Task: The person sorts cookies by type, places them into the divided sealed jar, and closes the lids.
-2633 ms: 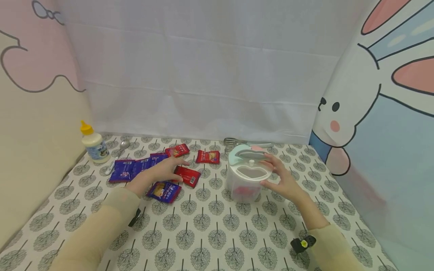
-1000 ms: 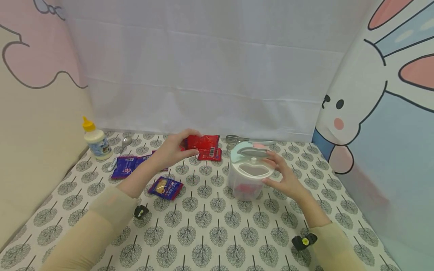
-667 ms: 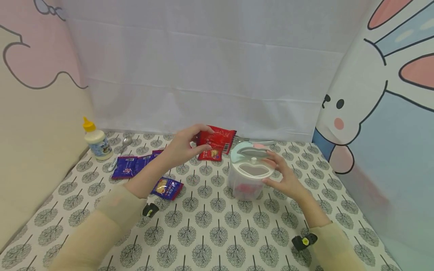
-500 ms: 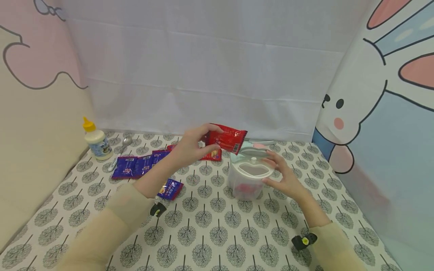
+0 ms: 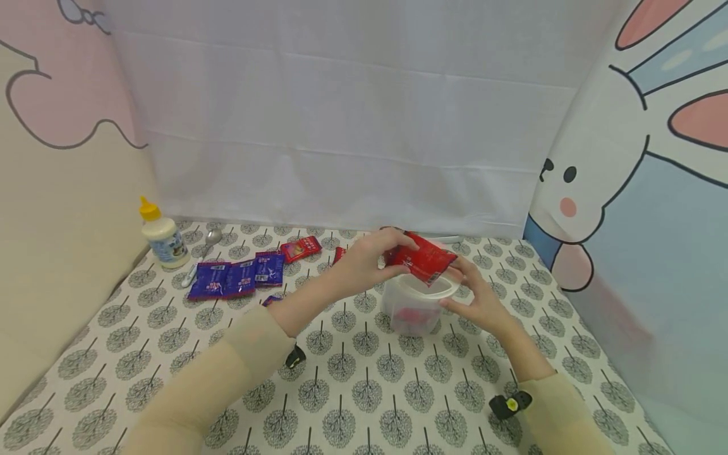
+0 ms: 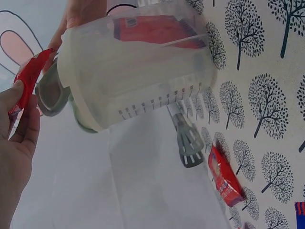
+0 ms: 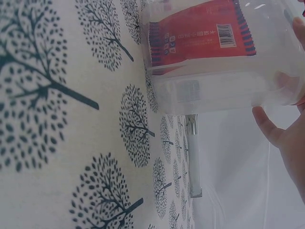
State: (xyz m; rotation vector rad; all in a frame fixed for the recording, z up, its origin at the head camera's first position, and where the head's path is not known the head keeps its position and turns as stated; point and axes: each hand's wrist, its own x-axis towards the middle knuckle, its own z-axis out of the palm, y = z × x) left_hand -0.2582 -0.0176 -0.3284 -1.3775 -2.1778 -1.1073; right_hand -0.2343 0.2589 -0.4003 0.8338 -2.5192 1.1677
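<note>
Tree-print table [image 5: 364, 395] is filling lower frame. Right hand [image 5: 478, 300] is gripping clear container [image 5: 419, 304] right of centre, likely steadying it; left hand [image 5: 368, 260] is pinching red packet [image 5: 426, 259] tilted above it, apparently for alignment. Blue packets [image 5: 240, 279] are lying frame left, bottle [image 5: 167, 243] standing beyond.

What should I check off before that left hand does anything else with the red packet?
1. Held red packet secure: ok, pinched in the left hand.
2. Container upright on the tablecloth: ok.
3. Right hand steadying it: ok, gripping near the top.
4. Flap raised: ok, it stands open in the left wrist view.
5. Room inside: looks ok; one red packet shows inside, with space beside it.
6. Held packet fits the opening: cannot tell; it is above and partly hides it.
</note>
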